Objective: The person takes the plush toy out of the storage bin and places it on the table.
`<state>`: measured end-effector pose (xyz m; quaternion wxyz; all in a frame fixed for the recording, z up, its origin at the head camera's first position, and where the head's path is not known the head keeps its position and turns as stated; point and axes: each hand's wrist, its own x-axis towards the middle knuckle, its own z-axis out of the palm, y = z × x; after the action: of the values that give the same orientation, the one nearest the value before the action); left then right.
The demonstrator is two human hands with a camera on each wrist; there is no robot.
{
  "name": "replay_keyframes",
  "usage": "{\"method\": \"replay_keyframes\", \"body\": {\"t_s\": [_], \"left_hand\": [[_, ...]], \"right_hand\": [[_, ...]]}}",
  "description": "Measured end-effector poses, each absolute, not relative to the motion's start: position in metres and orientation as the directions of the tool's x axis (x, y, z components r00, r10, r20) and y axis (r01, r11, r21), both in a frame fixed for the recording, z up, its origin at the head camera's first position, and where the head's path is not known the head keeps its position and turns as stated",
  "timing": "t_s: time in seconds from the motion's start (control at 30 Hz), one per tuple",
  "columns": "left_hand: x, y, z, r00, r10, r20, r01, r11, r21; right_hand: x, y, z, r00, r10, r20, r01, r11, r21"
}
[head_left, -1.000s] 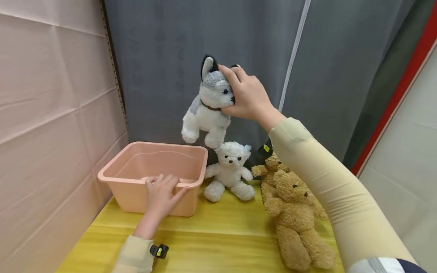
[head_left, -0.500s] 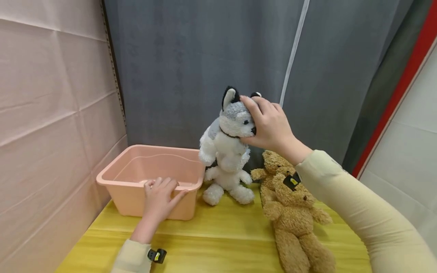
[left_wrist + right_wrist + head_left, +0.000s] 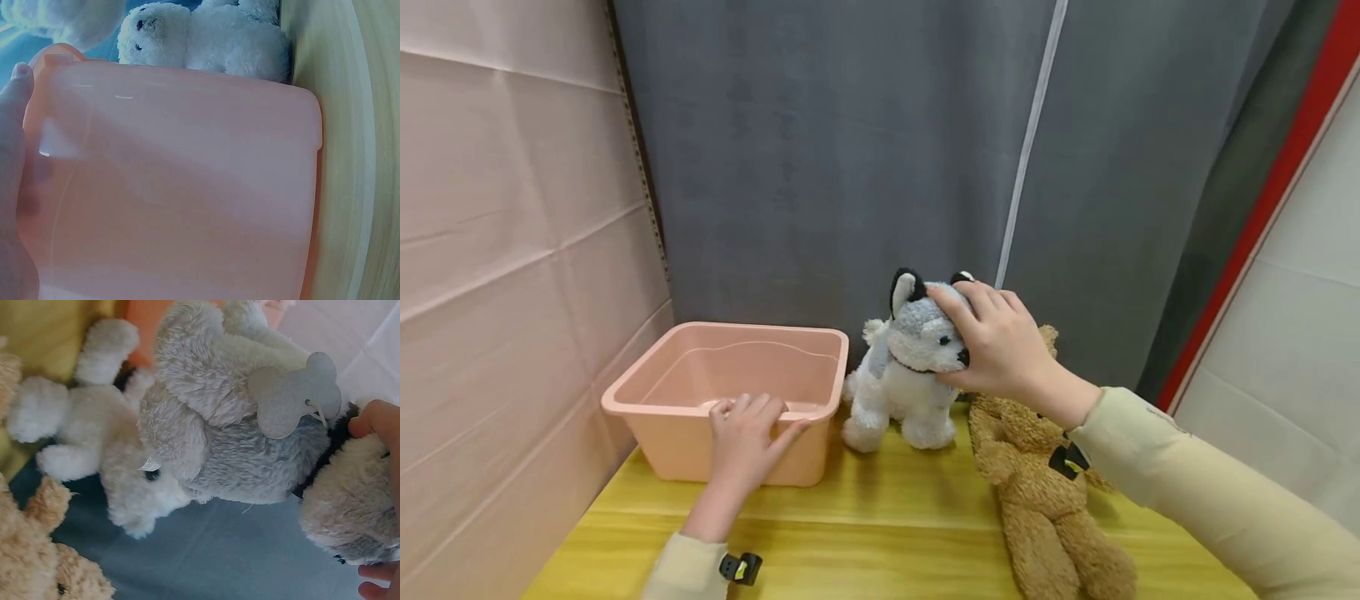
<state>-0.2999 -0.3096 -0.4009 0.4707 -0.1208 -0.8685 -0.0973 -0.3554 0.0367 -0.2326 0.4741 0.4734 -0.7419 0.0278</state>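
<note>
My right hand (image 3: 1000,337) grips a grey-and-white plush husky (image 3: 917,346) by its head, fingers over the top and thumb under the chin. A brown collar and a grey bone-shaped tag (image 3: 290,394) show on the husky. Behind it, mostly hidden in the head view, sits a white teddy bear (image 3: 94,425), which the husky overlaps. Over the near rim of a pink plastic tub (image 3: 647,408) my left hand (image 3: 748,437) holds on, fingers inside, thumb along the rim. The left wrist view shows the tub's side and the white bear beyond.
Right of the husky, a brown teddy bear (image 3: 1045,500) leans against a second brown bear (image 3: 28,556), partly behind my right forearm. All stand on a yellow wood-grain table (image 3: 880,550). A grey curtain (image 3: 820,167) closes the back, a pale cloth wall (image 3: 512,250) the left.
My right hand has lowered the husky and carried it slightly right, from above the tub's right side to in front of the white bear. My left hand has stayed on the tub rim.
</note>
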Motion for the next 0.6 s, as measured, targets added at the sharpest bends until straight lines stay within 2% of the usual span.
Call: {"method": "replay_keyframes", "body": {"t_s": [0.13,0.6], "left_hand": [[-0.297,-0.315,-0.400,-0.540,0.111,0.834,0.293,0.954,0.063],[-0.294,-0.315,-0.400,-0.550,0.118,0.827,0.299,0.952,0.063]], "right_hand": [[-0.352,0.033,-0.244,-0.091,-0.707,0.701,-0.732,0.525,0.435],[-0.352,0.026,-0.292,-0.128,-0.767,0.629,-0.762,0.482,0.433]]}}
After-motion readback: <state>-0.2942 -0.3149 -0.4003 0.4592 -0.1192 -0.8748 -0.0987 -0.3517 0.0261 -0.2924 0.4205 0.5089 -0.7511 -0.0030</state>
